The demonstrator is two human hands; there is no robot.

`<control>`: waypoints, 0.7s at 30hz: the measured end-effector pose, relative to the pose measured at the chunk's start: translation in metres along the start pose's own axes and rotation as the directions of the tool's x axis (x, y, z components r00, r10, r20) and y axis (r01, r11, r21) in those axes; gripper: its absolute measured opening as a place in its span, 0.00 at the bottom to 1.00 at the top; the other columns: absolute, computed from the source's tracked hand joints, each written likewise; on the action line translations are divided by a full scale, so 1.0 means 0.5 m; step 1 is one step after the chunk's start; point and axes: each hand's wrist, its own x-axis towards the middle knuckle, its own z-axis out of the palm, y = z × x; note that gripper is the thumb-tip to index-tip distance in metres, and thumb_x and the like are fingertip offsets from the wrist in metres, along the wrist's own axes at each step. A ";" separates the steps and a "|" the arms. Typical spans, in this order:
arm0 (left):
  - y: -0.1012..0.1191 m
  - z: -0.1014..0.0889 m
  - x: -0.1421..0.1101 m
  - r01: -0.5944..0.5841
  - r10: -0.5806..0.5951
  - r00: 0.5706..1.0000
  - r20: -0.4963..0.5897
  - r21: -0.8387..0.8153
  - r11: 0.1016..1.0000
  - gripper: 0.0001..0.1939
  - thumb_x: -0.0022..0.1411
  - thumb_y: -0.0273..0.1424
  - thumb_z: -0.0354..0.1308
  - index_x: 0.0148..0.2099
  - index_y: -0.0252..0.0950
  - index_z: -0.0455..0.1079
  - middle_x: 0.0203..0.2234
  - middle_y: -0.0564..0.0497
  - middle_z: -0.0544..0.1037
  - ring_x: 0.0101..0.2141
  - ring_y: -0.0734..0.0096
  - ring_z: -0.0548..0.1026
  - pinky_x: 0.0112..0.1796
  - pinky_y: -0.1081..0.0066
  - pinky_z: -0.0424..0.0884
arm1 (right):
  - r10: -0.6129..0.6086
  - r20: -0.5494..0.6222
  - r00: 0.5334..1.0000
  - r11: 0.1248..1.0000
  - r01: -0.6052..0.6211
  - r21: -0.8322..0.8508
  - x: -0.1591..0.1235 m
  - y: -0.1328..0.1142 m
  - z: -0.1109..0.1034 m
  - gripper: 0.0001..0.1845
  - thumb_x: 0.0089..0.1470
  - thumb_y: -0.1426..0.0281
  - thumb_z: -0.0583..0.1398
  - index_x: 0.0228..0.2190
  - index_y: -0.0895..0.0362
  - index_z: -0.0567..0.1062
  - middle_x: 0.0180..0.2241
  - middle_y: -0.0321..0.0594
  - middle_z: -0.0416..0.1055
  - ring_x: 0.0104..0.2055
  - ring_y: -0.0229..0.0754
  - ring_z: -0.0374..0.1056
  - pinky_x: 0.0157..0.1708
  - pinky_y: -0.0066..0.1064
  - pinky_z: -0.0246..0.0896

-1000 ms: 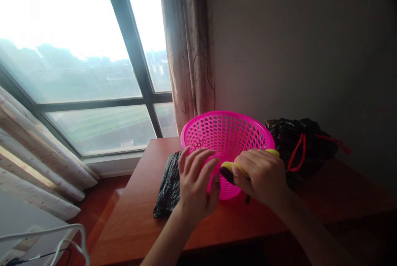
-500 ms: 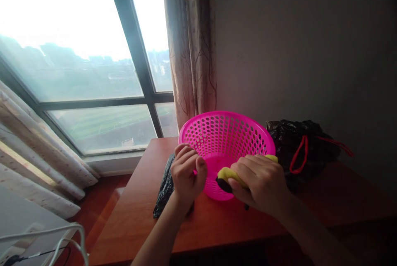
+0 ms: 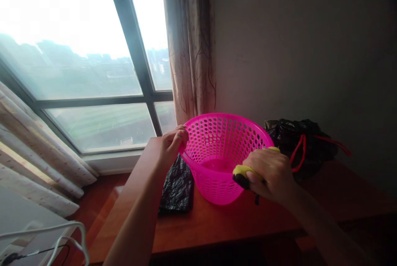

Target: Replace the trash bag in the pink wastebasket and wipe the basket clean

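Note:
A bright pink perforated plastic basket (image 3: pixel 217 142) stands on a reddish wooden table (image 3: pixel 217 224). My left hand (image 3: pixel 171 144) is closed on the basket's left rim. My right hand (image 3: pixel 270 173) is wrapped round a yellow and black object (image 3: pixel 241 173), pressed against the basket's right outer wall. Most of that object is hidden by my fingers, with a yellow end (image 3: pixel 274 149) showing behind them and a thin dark piece hanging below.
A folded black plastic bag (image 3: pixel 177 187) lies flat on the table left of the basket. A crumpled black bag with red drawstrings (image 3: pixel 302 144) sits behind it at the right, against the wall. Curtain and window stand at the back left. White cables (image 3: pixel 62 237) show at the lower left.
My left hand moved from the basket's front up to its left rim and gripped it. My right hand with the yellow object shifted right along the basket's wall. The folded bag is uncovered.

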 end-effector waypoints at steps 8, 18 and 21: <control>0.067 -0.008 0.009 -0.049 0.031 0.998 0.059 0.329 0.943 0.14 0.69 0.36 0.53 0.34 0.38 0.75 0.33 0.46 0.79 0.37 0.61 0.76 0.40 0.63 0.70 | 0.026 -0.024 0.999 0.998 -0.027 -0.060 0.009 -0.014 0.010 0.20 0.63 0.65 0.49 0.22 0.55 0.69 0.19 0.37 0.65 0.24 0.39 0.60 0.30 0.36 0.43; 0.190 0.122 -0.101 -0.212 0.129 0.976 0.178 0.614 0.760 0.07 0.63 0.26 0.53 0.31 0.40 0.64 0.24 0.52 0.72 0.29 0.63 0.70 0.44 0.55 0.63 | 0.055 0.048 0.997 0.997 -0.052 -0.048 0.023 -0.050 0.024 0.20 0.65 0.64 0.49 0.23 0.55 0.68 0.21 0.37 0.65 0.26 0.39 0.58 0.31 0.36 0.45; 0.173 0.115 -0.091 -0.210 0.134 0.977 0.166 0.638 0.741 0.13 0.64 0.27 0.52 0.26 0.40 0.59 0.20 0.54 0.67 0.26 0.66 0.66 0.41 0.58 0.62 | 0.011 0.095 0.995 1.000 -0.010 -0.020 0.021 -0.045 0.022 0.18 0.66 0.62 0.50 0.28 0.56 0.71 0.25 0.38 0.69 0.29 0.41 0.61 0.33 0.36 0.48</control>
